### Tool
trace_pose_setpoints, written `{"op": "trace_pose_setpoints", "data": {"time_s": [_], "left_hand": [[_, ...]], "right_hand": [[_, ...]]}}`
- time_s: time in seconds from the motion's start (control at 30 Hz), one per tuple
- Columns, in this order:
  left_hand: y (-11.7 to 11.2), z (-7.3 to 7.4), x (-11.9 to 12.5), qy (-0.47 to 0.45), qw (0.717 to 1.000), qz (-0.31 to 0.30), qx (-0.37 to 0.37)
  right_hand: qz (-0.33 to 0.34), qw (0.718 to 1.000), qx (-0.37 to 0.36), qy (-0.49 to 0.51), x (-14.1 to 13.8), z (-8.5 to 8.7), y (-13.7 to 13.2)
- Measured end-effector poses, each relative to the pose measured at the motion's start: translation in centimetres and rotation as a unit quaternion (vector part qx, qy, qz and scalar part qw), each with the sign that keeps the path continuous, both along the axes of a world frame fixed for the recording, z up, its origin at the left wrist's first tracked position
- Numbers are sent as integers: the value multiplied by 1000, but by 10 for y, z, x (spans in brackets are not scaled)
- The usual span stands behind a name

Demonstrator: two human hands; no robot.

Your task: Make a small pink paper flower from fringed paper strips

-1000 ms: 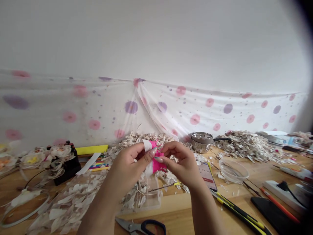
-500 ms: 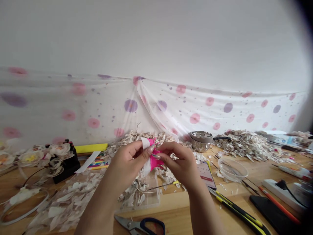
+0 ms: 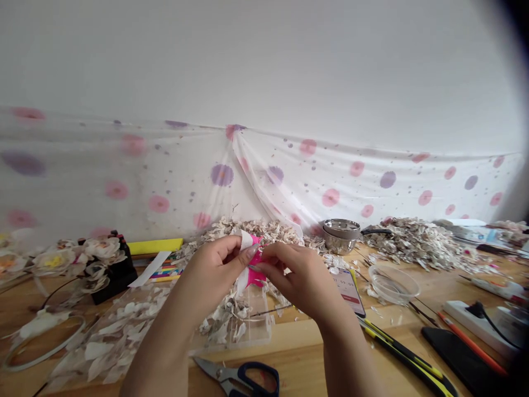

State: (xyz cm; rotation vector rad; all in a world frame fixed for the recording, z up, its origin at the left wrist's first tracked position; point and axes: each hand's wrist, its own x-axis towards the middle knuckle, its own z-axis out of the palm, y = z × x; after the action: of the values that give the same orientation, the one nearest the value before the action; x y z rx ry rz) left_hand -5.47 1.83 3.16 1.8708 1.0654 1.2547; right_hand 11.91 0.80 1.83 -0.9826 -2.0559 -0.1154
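My left hand (image 3: 212,270) and my right hand (image 3: 297,278) meet in the middle of the view, above a clear plastic box (image 3: 248,325). Both pinch a small pink and white piece (image 3: 253,259) between fingertips. My left forefinger and thumb close on its white upper edge. The fingers of my right hand curl over its pink right side and hide most of it. Pale flaky scraps (image 3: 256,229) lie heaped on the wooden table just behind my hands.
Scissors (image 3: 239,377) lie at the near edge. A phone (image 3: 349,289), a clear dish (image 3: 392,282), steel bowls (image 3: 341,234), yellow-black tools (image 3: 397,350) and a power strip (image 3: 475,320) sit right. Paper flowers (image 3: 82,256), coloured pens (image 3: 165,273) and a bag of petals (image 3: 115,336) are left.
Both hands have shifted slightly left and lower in view. My right fingers now cover more of the pink piece, so less pink shows.
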Motion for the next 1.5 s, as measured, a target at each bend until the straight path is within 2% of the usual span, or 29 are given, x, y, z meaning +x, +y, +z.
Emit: {"op": "trace_pose_setpoints", "data": {"time_s": [0.3,0.5,0.67,0.9,1.5], "left_hand": [[-3,0,-3,-63,997,-31,-34],[-7,2,-2,-76,995,-43,-44],[-8,2,-1,-81,996,-29,-39],[-12,2,-1,-77,996,-21,-33],[-16,5,0,-76,997,-21,-17]], "right_hand": [[35,998,-17,57,1,-3,2],[64,993,58,84,1,-3,1],[55,992,95,66,3,1,-1],[38,993,104,35,4,4,-3],[44,993,105,34,4,9,-10]]}}
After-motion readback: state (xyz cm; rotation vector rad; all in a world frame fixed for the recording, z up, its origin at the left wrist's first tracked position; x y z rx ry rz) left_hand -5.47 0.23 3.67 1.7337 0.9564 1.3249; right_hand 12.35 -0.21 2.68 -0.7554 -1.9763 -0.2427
